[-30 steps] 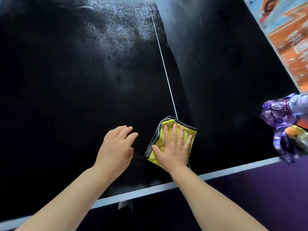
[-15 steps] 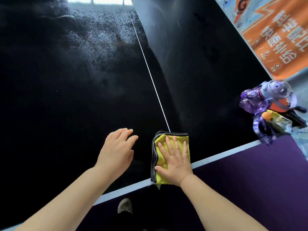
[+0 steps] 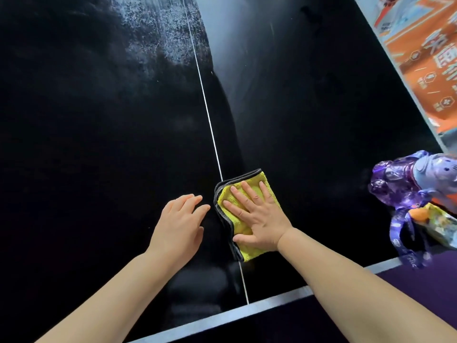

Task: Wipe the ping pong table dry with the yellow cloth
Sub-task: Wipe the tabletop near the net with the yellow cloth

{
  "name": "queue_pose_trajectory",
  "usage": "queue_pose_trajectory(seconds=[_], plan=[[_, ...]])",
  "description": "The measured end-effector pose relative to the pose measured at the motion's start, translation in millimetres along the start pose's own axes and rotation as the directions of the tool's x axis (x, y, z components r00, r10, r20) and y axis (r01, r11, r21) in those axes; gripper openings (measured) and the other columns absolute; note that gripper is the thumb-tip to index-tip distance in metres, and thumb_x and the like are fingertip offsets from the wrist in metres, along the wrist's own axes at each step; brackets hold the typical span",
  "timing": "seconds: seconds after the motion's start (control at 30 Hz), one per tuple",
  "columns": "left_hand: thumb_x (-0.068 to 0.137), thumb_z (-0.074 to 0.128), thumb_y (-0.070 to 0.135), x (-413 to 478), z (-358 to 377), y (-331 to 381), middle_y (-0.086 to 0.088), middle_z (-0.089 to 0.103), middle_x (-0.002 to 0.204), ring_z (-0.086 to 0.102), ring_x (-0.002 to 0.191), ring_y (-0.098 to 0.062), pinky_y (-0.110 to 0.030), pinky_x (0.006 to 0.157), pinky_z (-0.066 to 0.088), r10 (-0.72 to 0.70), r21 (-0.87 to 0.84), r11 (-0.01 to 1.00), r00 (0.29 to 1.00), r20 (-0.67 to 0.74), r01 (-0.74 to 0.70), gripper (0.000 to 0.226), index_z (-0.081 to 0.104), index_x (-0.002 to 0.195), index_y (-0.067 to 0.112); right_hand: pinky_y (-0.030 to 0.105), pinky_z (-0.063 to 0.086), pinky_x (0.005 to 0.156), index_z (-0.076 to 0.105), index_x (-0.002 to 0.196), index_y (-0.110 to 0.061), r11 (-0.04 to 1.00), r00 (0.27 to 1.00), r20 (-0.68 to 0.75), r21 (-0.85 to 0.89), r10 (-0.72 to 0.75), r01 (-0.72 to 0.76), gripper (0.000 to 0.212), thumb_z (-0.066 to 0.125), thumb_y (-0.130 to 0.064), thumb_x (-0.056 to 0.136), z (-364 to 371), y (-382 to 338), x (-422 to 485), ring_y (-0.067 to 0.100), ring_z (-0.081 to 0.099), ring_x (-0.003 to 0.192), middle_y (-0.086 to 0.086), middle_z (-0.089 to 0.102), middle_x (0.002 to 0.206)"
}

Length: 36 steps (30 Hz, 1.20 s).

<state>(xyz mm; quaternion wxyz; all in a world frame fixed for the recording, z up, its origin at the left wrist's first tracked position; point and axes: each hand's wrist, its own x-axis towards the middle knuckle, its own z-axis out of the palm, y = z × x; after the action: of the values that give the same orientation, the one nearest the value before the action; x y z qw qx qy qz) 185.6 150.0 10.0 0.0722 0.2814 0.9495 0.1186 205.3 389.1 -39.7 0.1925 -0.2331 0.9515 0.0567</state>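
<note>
The black ping pong table point(image 3: 99, 144) fills the view, with a thin white centre line running away from me. A folded yellow cloth point(image 3: 247, 248) with a grey edge lies on that line near the table's near edge. My right hand point(image 3: 257, 219) presses flat on the cloth with its fingers spread. My left hand point(image 3: 180, 226) rests flat on the bare table just left of the cloth, fingers straight. A patch of water droplets point(image 3: 158, 40) glistens far up the table left of the line.
A purple transparent bottle with a strap point(image 3: 405, 184) and a small yellow packet point(image 3: 440, 221) sit at the table's right near corner. The white near edge band point(image 3: 247, 313) crosses the bottom; purple floor lies below it. An orange banner point(image 3: 425, 70) stands beyond the right side.
My right hand has slid the cloth away from the near edge, further up the centre line. The left hand has stayed beside it. The view has shifted slightly.
</note>
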Motion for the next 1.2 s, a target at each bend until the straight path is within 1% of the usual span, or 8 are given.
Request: queue_pose_trajectory(seconds=[0.1, 0.27, 0.4, 0.57, 0.77, 1.03, 1.1, 1.2], plan=[[0.053, 0.087, 0.013, 38.9, 5.6, 7.1, -0.011, 0.065, 0.114, 0.06, 0.11, -0.031, -0.045, 0.09, 0.048, -0.048, -0.01, 0.999, 0.999, -0.007, 0.048, 0.059, 0.069, 0.11, 0.011, 0.059, -0.011, 0.117, -0.018, 0.15, -0.038, 0.998, 0.998, -0.017, -0.04, -0.057, 0.056, 0.082, 0.008, -0.08, 0.084, -14.0, 39.5, 35.9, 0.029, -0.025, 0.147, 0.0, -0.021, 0.162], [0.053, 0.086, 0.011, 91.6, 6.5, 11.2, -0.011, 0.066, 0.113, 0.06, 0.109, -0.032, -0.044, 0.09, 0.048, -0.152, -0.024, 0.988, 0.985, -0.079, 0.151, 0.059, 0.069, 0.109, 0.009, 0.057, -0.013, 0.117, -0.021, 0.149, -0.039, 0.999, 0.997, -0.075, -0.028, -0.031, 0.028, 0.08, 0.011, -0.079, 0.086, -40.2, 94.5, 100.1, 0.027, -0.024, 0.148, -0.002, -0.025, 0.159], [0.055, 0.084, 0.012, 109.9, 7.6, 11.6, -0.011, 0.066, 0.114, 0.06, 0.109, -0.032, -0.043, 0.091, 0.047, -0.22, -0.018, 0.975, 0.969, -0.115, 0.219, 0.056, 0.069, 0.109, 0.009, 0.057, -0.012, 0.117, -0.017, 0.152, -0.039, 0.994, 0.989, -0.103, 0.021, 0.105, -0.103, 0.08, 0.007, -0.079, 0.086, -59.3, 120.3, 146.0, 0.027, -0.022, 0.149, -0.002, -0.018, 0.163], [0.058, 0.083, 0.012, 109.9, 6.7, 17.1, -0.011, 0.065, 0.115, 0.059, 0.111, -0.032, -0.044, 0.091, 0.046, -0.274, -0.005, 0.961, 0.954, -0.122, 0.275, 0.054, 0.068, 0.11, 0.009, 0.062, -0.009, 0.116, -0.016, 0.153, -0.037, 0.949, 0.948, -0.09, 0.111, 0.306, -0.296, 0.082, 0.005, -0.078, 0.086, -69.6, 125.3, 168.7, 0.029, -0.02, 0.149, -0.001, -0.018, 0.164], [0.058, 0.084, 0.014, 82.9, 5.3, 27.3, -0.011, 0.065, 0.115, 0.059, 0.111, -0.031, -0.043, 0.091, 0.047, -0.257, 0.017, 0.966, 0.962, -0.097, 0.26, 0.055, 0.068, 0.11, 0.01, 0.065, -0.007, 0.114, -0.012, 0.155, -0.031, 0.826, 0.847, -0.045, 0.253, 0.53, -0.504, 0.085, 0.013, -0.077, 0.088, -55.6, 93.0, 131.0, 0.034, -0.019, 0.148, 0.006, -0.017, 0.163], [0.058, 0.084, 0.013, 33.6, 0.4, 44.0, -0.012, 0.064, 0.116, 0.058, 0.112, -0.032, -0.043, 0.093, 0.046, -0.141, -0.005, 0.99, 0.985, -0.103, 0.141, 0.056, 0.067, 0.112, 0.009, 0.064, -0.012, 0.114, -0.019, 0.153, -0.029, 0.739, 0.778, 0.045, 0.281, 0.627, -0.612, 0.086, 0.014, -0.075, 0.088, -14.1, 22.4, 23.2, 0.034, -0.026, 0.146, 0.008, -0.024, 0.161], [0.058, 0.084, 0.012, 17.2, -0.8, 45.3, -0.013, 0.064, 0.117, 0.058, 0.113, -0.033, -0.044, 0.092, 0.046, -0.105, 0.002, 0.994, 0.989, -0.103, 0.106, 0.057, 0.067, 0.112, 0.009, 0.063, -0.013, 0.114, -0.022, 0.151, -0.029, 0.718, 0.762, 0.065, 0.29, 0.645, -0.632, 0.086, 0.011, -0.075, 0.087, -5.7, 0.8, -3.9, 0.034, -0.027, 0.146, 0.009, -0.026, 0.161], [0.056, 0.085, 0.01, -6.7, -3.1, 48.4, -0.014, 0.064, 0.116, 0.057, 0.113, -0.034, -0.045, 0.091, 0.047, -0.069, 0.009, 0.997, 0.992, -0.103, 0.07, 0.057, 0.068, 0.111, 0.008, 0.063, -0.014, 0.114, -0.025, 0.148, -0.029, 0.681, 0.726, 0.072, 0.297, 0.683, -0.67, 0.087, -0.003, -0.075, 0.078, 8.3, -28.7, -38.7, 0.034, -0.025, 0.146, 0.009, -0.024, 0.161]])
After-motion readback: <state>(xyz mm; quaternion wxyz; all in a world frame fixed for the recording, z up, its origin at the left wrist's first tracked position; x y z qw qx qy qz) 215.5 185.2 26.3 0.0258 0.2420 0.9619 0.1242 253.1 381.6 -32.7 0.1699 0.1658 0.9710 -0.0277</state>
